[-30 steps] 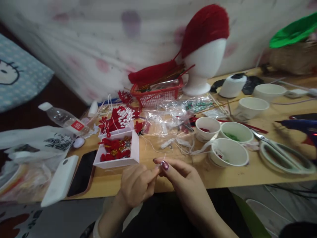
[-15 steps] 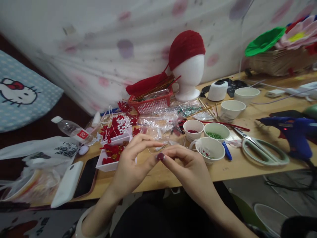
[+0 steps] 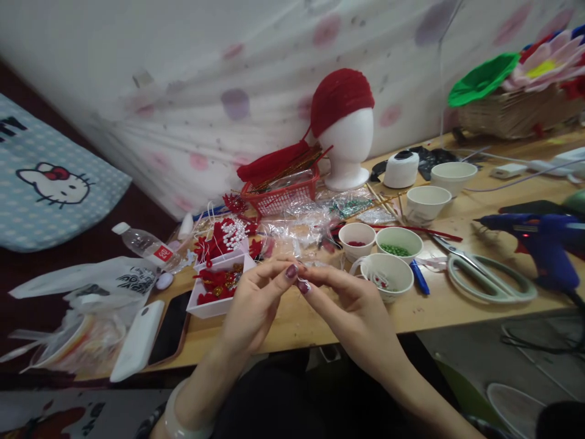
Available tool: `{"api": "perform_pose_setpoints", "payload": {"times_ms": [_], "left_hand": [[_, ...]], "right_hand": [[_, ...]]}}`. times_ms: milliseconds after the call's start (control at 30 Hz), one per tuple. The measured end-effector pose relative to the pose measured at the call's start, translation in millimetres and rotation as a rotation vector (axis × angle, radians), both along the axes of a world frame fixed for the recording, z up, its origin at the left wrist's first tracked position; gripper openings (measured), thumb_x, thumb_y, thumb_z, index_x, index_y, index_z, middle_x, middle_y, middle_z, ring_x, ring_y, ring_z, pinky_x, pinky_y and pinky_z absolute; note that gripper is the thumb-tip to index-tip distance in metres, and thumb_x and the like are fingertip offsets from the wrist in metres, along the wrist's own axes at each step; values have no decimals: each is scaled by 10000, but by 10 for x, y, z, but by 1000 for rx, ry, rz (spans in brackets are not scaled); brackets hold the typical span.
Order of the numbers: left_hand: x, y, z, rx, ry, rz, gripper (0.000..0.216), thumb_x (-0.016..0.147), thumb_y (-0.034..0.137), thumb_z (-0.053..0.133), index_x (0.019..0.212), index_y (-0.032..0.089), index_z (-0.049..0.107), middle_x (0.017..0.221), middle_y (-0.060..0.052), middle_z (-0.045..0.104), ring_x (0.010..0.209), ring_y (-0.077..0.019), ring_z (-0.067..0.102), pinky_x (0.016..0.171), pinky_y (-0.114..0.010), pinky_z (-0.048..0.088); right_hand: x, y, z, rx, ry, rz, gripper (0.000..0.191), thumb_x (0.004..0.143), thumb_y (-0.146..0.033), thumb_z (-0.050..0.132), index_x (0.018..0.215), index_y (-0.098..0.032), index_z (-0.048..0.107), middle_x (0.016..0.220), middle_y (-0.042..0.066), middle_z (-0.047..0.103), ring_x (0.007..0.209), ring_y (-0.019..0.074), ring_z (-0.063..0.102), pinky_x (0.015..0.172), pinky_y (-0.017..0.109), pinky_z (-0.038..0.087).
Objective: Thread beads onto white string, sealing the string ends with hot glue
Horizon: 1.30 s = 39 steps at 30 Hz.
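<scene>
My left hand (image 3: 256, 299) and my right hand (image 3: 354, 302) meet fingertip to fingertip above the front edge of the table. Both are closed in a pinch, thumbs against forefingers. Whatever lies between the fingertips is too small and too covered to name. Just behind my left hand stands a white box (image 3: 214, 306) with red and gold pieces in it. Close to my right hand is a paper cup (image 3: 400, 281) holding white cord and a few small beads. Behind it are a cup with green beads (image 3: 395, 250) and one with red beads (image 3: 358, 244).
Scissors (image 3: 491, 283), a blue pen (image 3: 419, 277) and a blue glue gun (image 3: 548, 238) lie right. A foam head (image 3: 350, 143) wearing a red cap and a red basket (image 3: 283, 198) stand behind. Phones (image 3: 170, 329), a bottle (image 3: 148, 247) and a plastic bag (image 3: 86, 286) are left.
My left fingers, earlier arched and spread apart, have closed into a pinch against my right fingertips. The view has shifted slightly, so things on the left sit farther right.
</scene>
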<state>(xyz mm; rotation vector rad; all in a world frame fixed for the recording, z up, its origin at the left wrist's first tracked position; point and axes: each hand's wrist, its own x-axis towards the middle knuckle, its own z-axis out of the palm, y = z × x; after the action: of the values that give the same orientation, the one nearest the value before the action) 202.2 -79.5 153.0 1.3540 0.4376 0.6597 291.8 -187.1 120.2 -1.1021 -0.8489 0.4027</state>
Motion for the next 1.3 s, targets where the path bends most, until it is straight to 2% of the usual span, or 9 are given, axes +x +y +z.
{"api": "perform_pose_setpoints", "payload": {"times_ms": [133, 333, 567, 633, 700, 867, 1033, 1167, 1300], "left_hand": [[2, -24, -13, -41, -45, 12, 165, 608, 360, 895, 699, 262, 798, 839, -9, 728, 762, -110, 653, 753, -235, 553], [-12, -65, -32, -67, -84, 15, 194, 589, 342, 910, 702, 230, 800, 819, 0, 717, 771, -85, 652, 723, -155, 537], [-89, -42, -90, -26, -87, 27, 136, 731, 327, 831, 834, 245, 797, 805, 19, 725, 761, -65, 653, 760, -132, 516], [-129, -6, -106, 101, -69, 22, 89, 788, 309, 787, 860, 257, 786, 845, 22, 725, 806, -71, 656, 781, -140, 512], [-165, 22, -105, 299, -51, 32, 54, 836, 266, 739, 878, 258, 772, 882, 20, 714, 847, -77, 647, 787, -149, 507], [-214, 31, -61, 770, -34, 153, 63, 872, 172, 678, 867, 212, 727, 869, 6, 665, 860, -90, 622, 768, -179, 504], [-245, 23, -91, 985, -34, 237, 85, 885, 137, 652, 911, 196, 706, 897, -13, 657, 876, -121, 625, 796, -253, 525], [-289, 16, -100, 1267, -109, 386, 200, 843, 58, 677, 988, 190, 709, 939, -29, 668, 873, -139, 636, 784, -288, 542], [-325, -4, -53, 1449, -86, 381, 225, 827, 29, 684, 1009, 160, 708, 941, -42, 693, 865, -134, 657, 772, -272, 552]], "right_hand": [[-30, -2, 9, 42, 37, -25, 187, 804, -176, 676, 933, -249, 789, 941, 37, 804, 916, 224, 747, 868, 404, 588], [-42, 7, -4, 5, 44, -12, 160, 853, -238, 674, 952, -264, 797, 908, 29, 798, 869, 210, 738, 820, 372, 572], [-55, -12, -10, -24, -91, -73, 171, 872, -205, 663, 970, -265, 790, 819, 1, 759, 778, 171, 695, 736, 316, 529], [-48, -28, -7, -19, -154, -97, 179, 877, -189, 654, 977, -261, 784, 825, -1, 754, 779, 162, 685, 714, 300, 522], [-41, -39, -6, -11, -227, -127, 192, 875, -163, 648, 981, -257, 778, 839, -1, 754, 795, 156, 681, 713, 289, 519], [-43, -37, -2, 15, -343, -120, 228, 867, -104, 630, 1010, -233, 753, 897, 2, 760, 861, 143, 691, 774, 277, 527], [-53, -20, 5, 26, -436, -184, 187, 861, -66, 625, 978, -167, 732, 892, 23, 758, 864, 138, 686, 780, 267, 527], [-48, -9, 5, 56, -601, -291, 151, 862, -41, 630, 964, -113, 714, 860, 48, 760, 800, 144, 677, 764, 300, 522], [-65, -22, 27, 68, -733, -370, 129, 861, -27, 631, 948, -89, 702, 865, 74, 772, 783, 164, 682, 761, 335, 511]]}}
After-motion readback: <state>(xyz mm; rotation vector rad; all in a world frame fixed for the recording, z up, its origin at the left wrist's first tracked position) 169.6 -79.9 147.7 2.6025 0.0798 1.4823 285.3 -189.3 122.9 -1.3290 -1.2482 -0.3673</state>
